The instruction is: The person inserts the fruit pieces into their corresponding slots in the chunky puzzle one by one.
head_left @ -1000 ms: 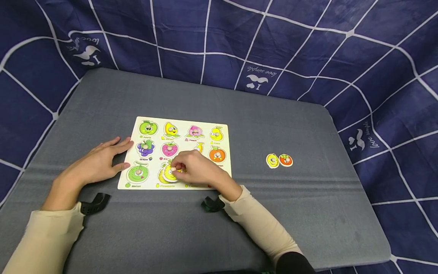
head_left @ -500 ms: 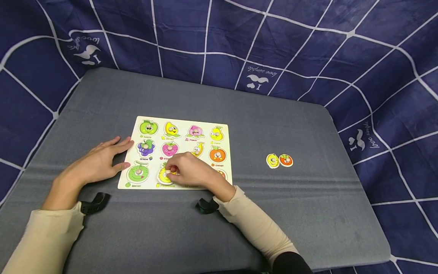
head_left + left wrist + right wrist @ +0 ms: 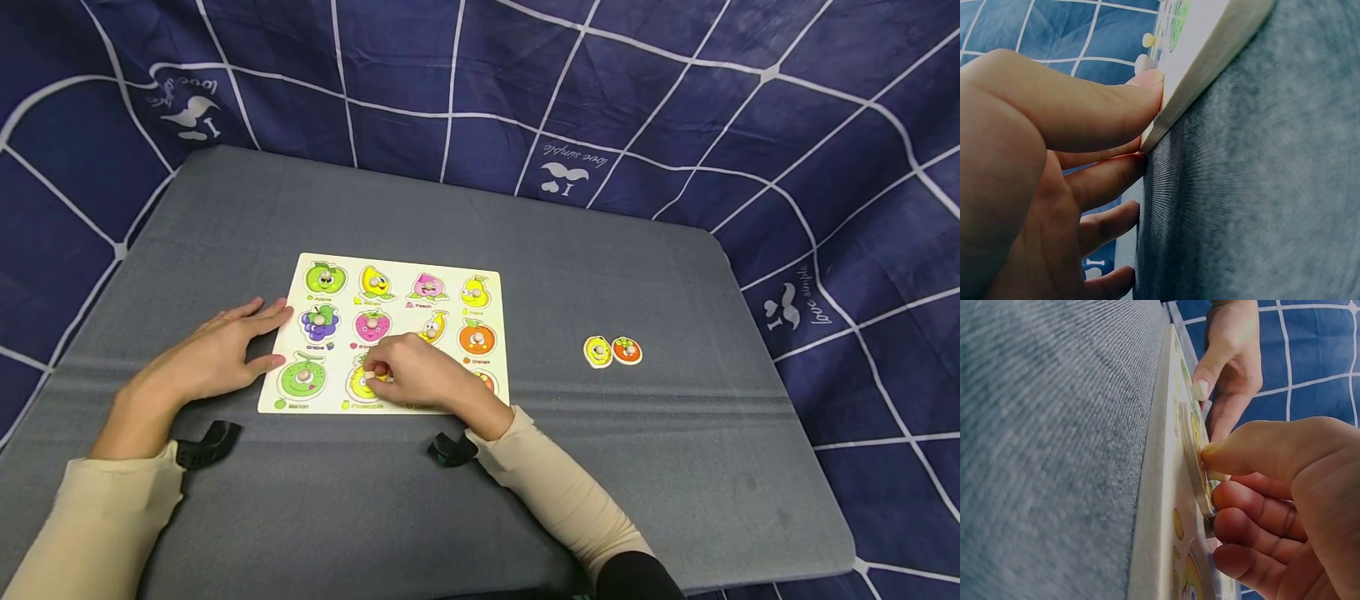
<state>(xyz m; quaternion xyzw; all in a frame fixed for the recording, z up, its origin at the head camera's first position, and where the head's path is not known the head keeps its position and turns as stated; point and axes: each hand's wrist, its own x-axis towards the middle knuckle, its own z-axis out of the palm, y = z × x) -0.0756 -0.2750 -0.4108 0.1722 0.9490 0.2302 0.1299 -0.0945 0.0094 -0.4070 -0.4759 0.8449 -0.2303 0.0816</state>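
Note:
In the head view a fruit peg puzzle board (image 3: 345, 339) lies flat on the grey table. My right hand (image 3: 423, 369) pinches the small knob of the yellow pineapple piece (image 3: 362, 390), which lies over the pineapple picture in the bottom row. The right wrist view shows this piece (image 3: 1192, 456) slightly raised and tilted against the board's face, thumb and forefinger at its knob. My left hand (image 3: 217, 350) rests beside the board's left edge with fingers extended; the left wrist view has its thumb (image 3: 1141, 94) touching the board's edge. My right hand hides part of the bottom row.
To the right of the board lie two loose pieces side by side, a yellow lemon-like one (image 3: 597, 352) and a round orange-red one (image 3: 627, 351). A blue checked cloth (image 3: 405, 75) hangs behind the grey table (image 3: 675, 483).
My right hand has moved slightly left with the pineapple piece, which now covers its printed picture more closely. The left hand has stayed in place.

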